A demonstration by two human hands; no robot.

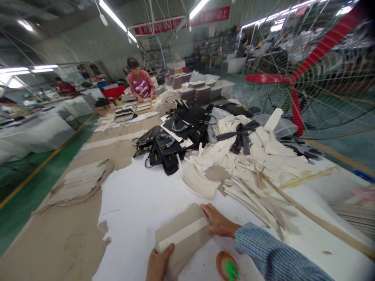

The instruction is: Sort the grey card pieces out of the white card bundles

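Now both hands pin a flat card piece (183,236) on the table (137,203): left hand (158,263) fingers press its near corner, right hand (219,223) its far edge. Looks light, stiff; edges suit gripping.

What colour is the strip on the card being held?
White, on a grey-brown card; the head view shows it.

The red banners (181,23) overhead bear white characters too blurred to read; nothing else is legible.
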